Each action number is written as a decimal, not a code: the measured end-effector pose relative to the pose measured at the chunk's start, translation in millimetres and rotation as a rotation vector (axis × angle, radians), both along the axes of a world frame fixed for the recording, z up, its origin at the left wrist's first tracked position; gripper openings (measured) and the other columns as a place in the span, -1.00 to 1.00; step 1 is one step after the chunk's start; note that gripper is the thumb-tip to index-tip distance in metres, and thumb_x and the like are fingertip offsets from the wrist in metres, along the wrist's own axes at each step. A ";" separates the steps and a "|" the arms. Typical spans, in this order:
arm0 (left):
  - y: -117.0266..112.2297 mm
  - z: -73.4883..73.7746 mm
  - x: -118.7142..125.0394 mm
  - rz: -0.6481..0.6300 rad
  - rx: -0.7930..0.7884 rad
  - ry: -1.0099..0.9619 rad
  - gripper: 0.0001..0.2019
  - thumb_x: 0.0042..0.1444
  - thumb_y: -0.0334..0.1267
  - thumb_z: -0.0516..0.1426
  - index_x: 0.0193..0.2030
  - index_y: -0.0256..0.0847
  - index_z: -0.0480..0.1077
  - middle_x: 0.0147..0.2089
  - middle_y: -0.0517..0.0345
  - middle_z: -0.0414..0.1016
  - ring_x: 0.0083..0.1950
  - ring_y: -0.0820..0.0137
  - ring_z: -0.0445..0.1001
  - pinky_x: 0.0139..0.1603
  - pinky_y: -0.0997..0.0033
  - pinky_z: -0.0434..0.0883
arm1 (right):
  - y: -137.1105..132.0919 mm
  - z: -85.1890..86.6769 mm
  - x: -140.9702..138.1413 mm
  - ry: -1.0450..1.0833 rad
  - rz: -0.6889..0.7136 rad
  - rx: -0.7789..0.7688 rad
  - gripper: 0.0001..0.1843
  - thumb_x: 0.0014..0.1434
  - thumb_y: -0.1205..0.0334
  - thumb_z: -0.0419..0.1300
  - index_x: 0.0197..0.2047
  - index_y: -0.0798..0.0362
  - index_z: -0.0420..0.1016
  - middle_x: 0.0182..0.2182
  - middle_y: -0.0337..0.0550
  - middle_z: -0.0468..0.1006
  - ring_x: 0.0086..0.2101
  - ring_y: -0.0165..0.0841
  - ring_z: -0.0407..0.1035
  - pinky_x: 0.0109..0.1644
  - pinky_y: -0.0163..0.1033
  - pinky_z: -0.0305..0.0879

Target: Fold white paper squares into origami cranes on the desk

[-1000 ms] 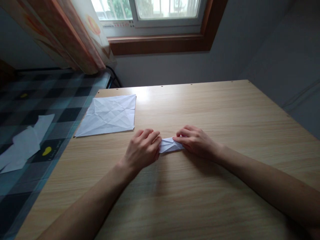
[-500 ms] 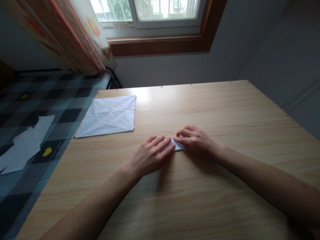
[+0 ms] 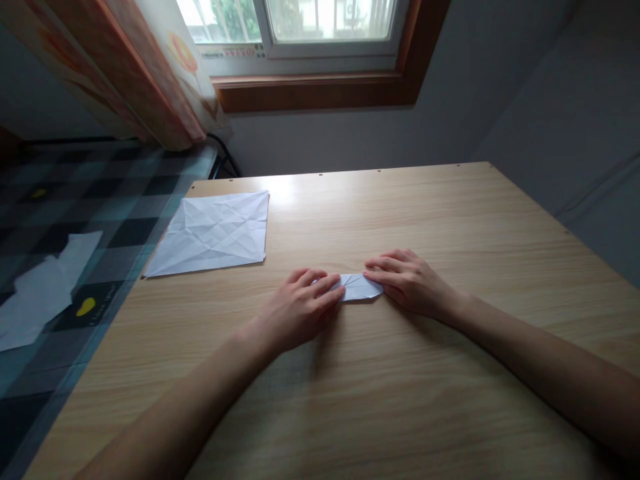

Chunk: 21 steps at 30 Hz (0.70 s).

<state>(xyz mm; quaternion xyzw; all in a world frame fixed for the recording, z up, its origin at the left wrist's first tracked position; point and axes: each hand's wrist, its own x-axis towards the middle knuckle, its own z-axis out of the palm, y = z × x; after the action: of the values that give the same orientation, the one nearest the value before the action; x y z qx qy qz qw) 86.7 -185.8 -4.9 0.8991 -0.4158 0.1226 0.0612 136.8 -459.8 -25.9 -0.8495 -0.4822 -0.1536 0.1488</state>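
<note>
A small strip of folded white paper (image 3: 359, 288) lies on the wooden table, with crease lines showing on its top. Over its left end, my left hand (image 3: 305, 300) holds it down, fingers across the top and thumb by the near edge. At the right end rests my right hand (image 3: 410, 283), its fingers stretched out and the fingertips touching the paper's far right edge. Both ends of the strip are partly hidden under my fingers.
A creased white sheet (image 3: 215, 230) lies at the table's (image 3: 320, 400) far left corner. Left of the table, torn white paper (image 3: 43, 293) rests on a checked cloth (image 3: 135, 233). A curtain (image 3: 145, 73) hangs beside the window (image 3: 330, 27) at the back.
My right hand has slid to the right along the folded paper, away from my left hand, uncovering more of its middle. The left hand stays on the left end. The view has shifted slightly.
</note>
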 end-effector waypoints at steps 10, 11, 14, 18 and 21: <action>5.7 -4.5 5.8 0.007 0.011 0.103 -0.72 0.30 -0.20 0.02 0.09 -0.08 0.40 0.26 0.06 0.37 0.23 0.15 0.33 0.16 0.10 0.27 | 12.5 6.8 -7.0 -0.054 -0.056 0.121 -0.73 0.22 0.38 0.08 -0.04 0.11 0.51 -0.05 0.03 0.56 -0.07 -0.16 0.38 0.00 -0.02 0.31; 5.7 -5.4 5.9 0.007 0.011 0.113 -0.72 0.30 -0.20 0.02 0.09 -0.08 0.40 0.28 0.05 0.35 0.26 0.13 0.31 0.19 0.07 0.26 | 16.3 7.7 -9.4 -0.054 -0.035 0.124 -0.69 0.23 0.37 0.07 0.01 0.13 0.48 -0.04 0.04 0.55 -0.04 -0.16 0.38 0.02 -0.02 0.32; 5.5 -8.0 6.0 0.009 0.002 0.139 -0.71 0.30 -0.21 0.01 0.10 -0.11 0.40 0.31 -0.04 0.30 0.32 0.09 0.25 0.26 -0.02 0.19 | 28.1 8.5 -17.1 -0.019 0.068 0.056 -0.60 0.27 0.30 0.08 0.16 0.21 0.38 0.07 0.12 0.49 0.08 -0.13 0.34 0.11 0.01 0.32; 5.9 -7.8 5.7 0.009 0.007 0.192 -0.67 0.31 -0.22 -0.01 0.16 -0.17 0.34 0.35 -0.11 0.23 0.38 0.11 0.17 0.33 -0.07 0.12 | 35.8 8.1 -23.5 0.033 0.097 -0.028 -0.61 0.31 0.31 0.03 0.16 0.23 0.39 0.15 0.13 0.42 0.14 -0.13 0.31 0.20 0.04 0.28; 6.6 -5.4 5.2 0.017 0.023 0.237 -0.63 0.29 -0.22 0.01 0.21 -0.18 0.26 0.39 -0.11 0.17 0.42 0.12 0.09 0.36 -0.08 0.07 | 33.8 9.9 -25.4 0.033 0.079 -0.030 -0.63 0.32 0.34 0.02 0.15 0.18 0.41 0.14 0.08 0.44 0.13 -0.14 0.33 0.20 0.06 0.29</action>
<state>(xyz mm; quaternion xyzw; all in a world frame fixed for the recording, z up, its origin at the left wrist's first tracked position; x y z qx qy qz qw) 91.9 -179.2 -10.2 0.9113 -0.3996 0.0112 0.0985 111.4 -426.0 -15.9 -0.8343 -0.5153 -0.1263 0.1499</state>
